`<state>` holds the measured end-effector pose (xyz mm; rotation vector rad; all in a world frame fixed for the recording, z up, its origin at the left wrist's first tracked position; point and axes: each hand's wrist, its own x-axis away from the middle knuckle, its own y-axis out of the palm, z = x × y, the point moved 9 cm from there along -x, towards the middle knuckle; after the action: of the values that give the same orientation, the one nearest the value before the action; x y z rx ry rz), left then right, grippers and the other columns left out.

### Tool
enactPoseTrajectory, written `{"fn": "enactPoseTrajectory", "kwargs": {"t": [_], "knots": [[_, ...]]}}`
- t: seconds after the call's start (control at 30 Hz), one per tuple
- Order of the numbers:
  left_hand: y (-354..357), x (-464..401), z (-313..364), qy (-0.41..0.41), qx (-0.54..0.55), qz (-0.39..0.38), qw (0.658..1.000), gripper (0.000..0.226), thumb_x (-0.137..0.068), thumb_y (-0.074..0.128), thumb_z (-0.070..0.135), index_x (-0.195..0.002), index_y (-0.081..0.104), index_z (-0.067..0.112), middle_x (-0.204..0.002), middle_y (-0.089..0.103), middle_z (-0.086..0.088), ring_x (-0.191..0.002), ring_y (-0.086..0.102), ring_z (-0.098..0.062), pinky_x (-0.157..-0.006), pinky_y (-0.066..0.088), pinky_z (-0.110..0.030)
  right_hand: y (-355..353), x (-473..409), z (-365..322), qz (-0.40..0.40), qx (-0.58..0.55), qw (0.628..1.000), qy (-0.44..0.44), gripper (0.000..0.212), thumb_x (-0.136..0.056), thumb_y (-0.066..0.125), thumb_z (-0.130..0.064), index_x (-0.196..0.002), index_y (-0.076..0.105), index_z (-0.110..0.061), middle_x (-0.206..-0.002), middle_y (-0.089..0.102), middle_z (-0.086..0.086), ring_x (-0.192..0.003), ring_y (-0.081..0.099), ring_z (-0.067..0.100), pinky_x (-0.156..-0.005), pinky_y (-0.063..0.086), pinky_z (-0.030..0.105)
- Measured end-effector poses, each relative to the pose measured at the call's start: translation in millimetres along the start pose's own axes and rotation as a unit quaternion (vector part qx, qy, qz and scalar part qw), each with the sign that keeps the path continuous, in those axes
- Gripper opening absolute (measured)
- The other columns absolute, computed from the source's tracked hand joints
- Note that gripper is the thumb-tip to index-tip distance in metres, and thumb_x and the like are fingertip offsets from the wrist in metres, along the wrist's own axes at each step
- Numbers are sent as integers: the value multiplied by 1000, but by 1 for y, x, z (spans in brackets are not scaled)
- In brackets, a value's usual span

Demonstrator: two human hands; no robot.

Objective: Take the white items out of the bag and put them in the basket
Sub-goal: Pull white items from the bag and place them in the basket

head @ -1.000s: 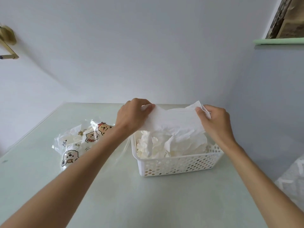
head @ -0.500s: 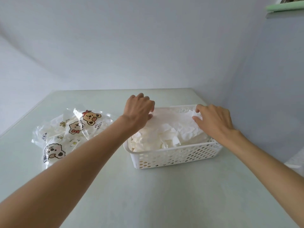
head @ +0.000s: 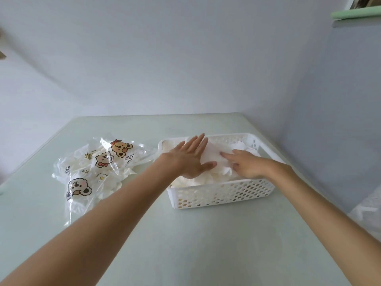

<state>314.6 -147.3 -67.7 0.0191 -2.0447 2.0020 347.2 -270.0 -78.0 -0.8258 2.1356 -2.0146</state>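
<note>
I see crumpled white items heaped in the perforated white basket on the table. My left hand lies flat on them, fingers spread; my right hand presses beside it, fingers loosely extended. The bear-printed clear bag, left of the basket, holds more white pieces.

Two bare arms reach out over the table from where the person stands, uncovered along the whole length that can be seen; no sleeve edge shows on either one. The left hand is gloveless, with slim, straight fingers and short nails. The right hand is just as plain and looks a little smaller, its fingers narrow at the tips. Both wrists are slender. The forearms look smooth and widen steadily toward the near edge of the view.
</note>
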Motion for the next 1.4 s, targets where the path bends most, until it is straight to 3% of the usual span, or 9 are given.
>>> {"fn": "enactPoseTrajectory", "kwargs": {"t": [0.1,0.3,0.53,0.6,0.8,1.0,1.2,1.3,1.4], "knots": [[24,2,-21,-38,-12,-65,997,87,-89,13,73,-148,-24,21,-155,-29,8,-144,-21,-6,-120,-9,-34,9,-1,16,-55,-57,997,-1,55,-106,25,-18,-151,-1,-37,-161,-10,2,-148,-10,21,-118,1,43],[29,8,-19,-95,-58,-115,987,96,-85,17,79,-152,-16,18,-159,-20,5,-146,-15,-9,-120,-10,-36,22,-7,17,-123,-78,989,-5,69,-102,34,-11,-149,-5,-42,-160,-16,-3,-147,-12,20,-119,1,43],[-9,18,-10,-81,-33,-38,995,100,-84,16,79,-154,0,10,-162,-4,-3,-149,-5,-15,-120,-4,-40,-41,6,30,136,-202,968,-64,50,-93,46,4,-125,55,-33,-145,44,-2,-133,41,18,-108,36,31],[-5,21,-7,-78,-39,-35,996,99,-86,17,78,-153,4,7,-162,0,-6,-149,-3,-17,-120,-2,-40,-29,6,34,129,-157,978,-46,52,-90,45,7,-122,58,-32,-143,47,-1,-128,46,18,-103,39,30],[-70,94,-19,-45,-6,274,961,79,-92,22,68,-152,19,16,-161,9,1,-149,0,-15,-120,5,-35,-72,51,-1,287,-128,946,-76,47,-93,41,3,-115,64,-31,-129,57,-11,-124,47,13,-99,40,32],[11,182,-164,-287,24,40,957,106,-78,36,79,-153,4,12,-160,-13,-10,-146,-17,-31,-118,4,-47,-81,100,-128,353,-156,902,-194,24,-93,55,-19,-111,64,-33,-112,61,-17,-114,47,6,-93,36,24],[44,167,-199,-195,213,166,943,43,-89,43,61,-118,60,34,-160,16,0,-149,3,-18,-117,14,-39,-35,60,-219,336,-65,921,-184,24,-94,52,-25,-115,61,-28,-117,61,-9,-114,46,16,-95,30,27],[52,162,-211,-189,214,208,935,29,-98,41,47,-104,64,31,-148,42,7,-143,24,-18,-105,37,-41,-28,52,-234,372,-16,912,-169,16,-89,58,-22,-104,64,-27,-106,64,-8,-105,50,19,-87,29,28],[48,164,-219,-196,207,244,927,20,-99,42,38,-105,60,31,-106,62,12,-117,51,-19,-82,46,-34,-34,67,-237,485,-62,851,-192,15,-75,70,-12,-83,64,-23,-82,63,-8,-82,56,21,-74,32,29]]}}
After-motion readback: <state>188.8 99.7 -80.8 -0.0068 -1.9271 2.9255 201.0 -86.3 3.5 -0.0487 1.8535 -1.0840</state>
